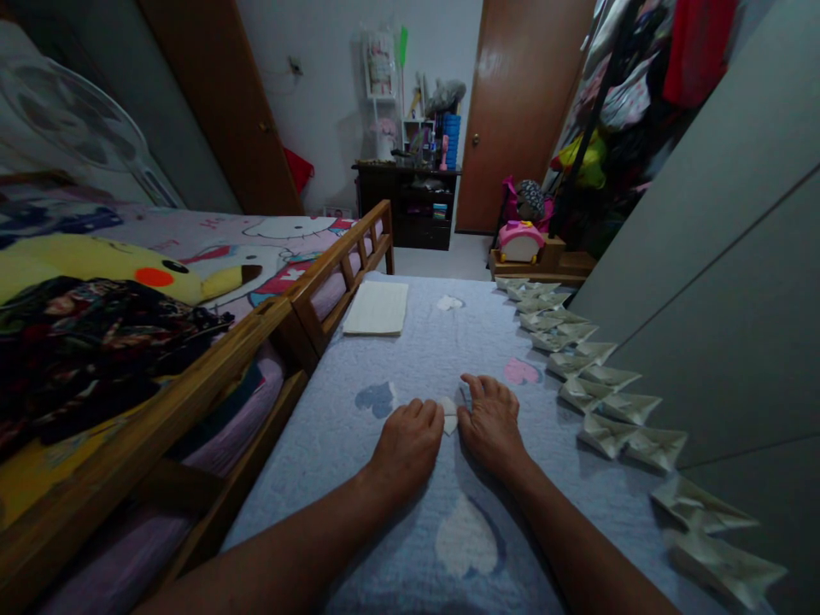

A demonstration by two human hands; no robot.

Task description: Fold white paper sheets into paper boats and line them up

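Note:
Both my hands rest on a pale blue quilted mattress, side by side. My left hand and my right hand have their fingers curled down onto a small piece of white paper, which shows only in the gap between them. Each hand presses or pinches one side of it. Most of the paper is hidden under the fingers. A stack of white paper sheets lies further away on the mattress, to the left.
Several folded paper boats lie in a row along the mattress's right edge, beside a grey wardrobe. A wooden bed frame with a yellow plush and dark clothes stands on the left. Far off are a dark desk and a brown door.

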